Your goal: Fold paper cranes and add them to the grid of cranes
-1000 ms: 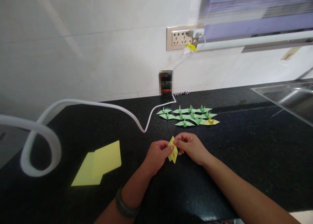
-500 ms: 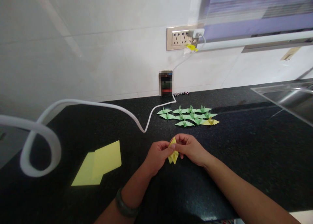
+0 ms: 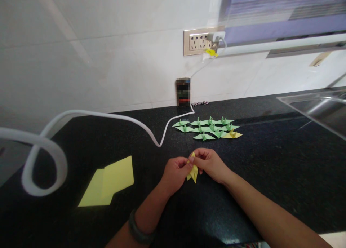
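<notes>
Between my two hands is a partly folded piece of yellow origami paper (image 3: 193,173), its two points directed down toward me. My left hand (image 3: 177,173) pinches it from the left, thumb on the front face. From the other side my right hand (image 3: 209,162) grips its upper part, the thumb close to the left thumb; some fingertips are hidden behind the paper. Just beyond the hands sit several green paper cranes (image 3: 204,136) in rows, with one yellow paper crane (image 3: 233,134) at the right end of the nearest row.
Flat yellow paper sheets (image 3: 118,176) overlap on the black countertop (image 3: 151,219) at left. A thick white cable (image 3: 119,116) loops above the counter's left side. A pixelated device (image 3: 183,92) leans on the wall below a socket (image 3: 197,41). The metal sink (image 3: 324,109) is at right.
The folded yellow paper has tilted slightly, its lower points swinging a little to the right. Both hands keep their pinch in nearly the same place.
</notes>
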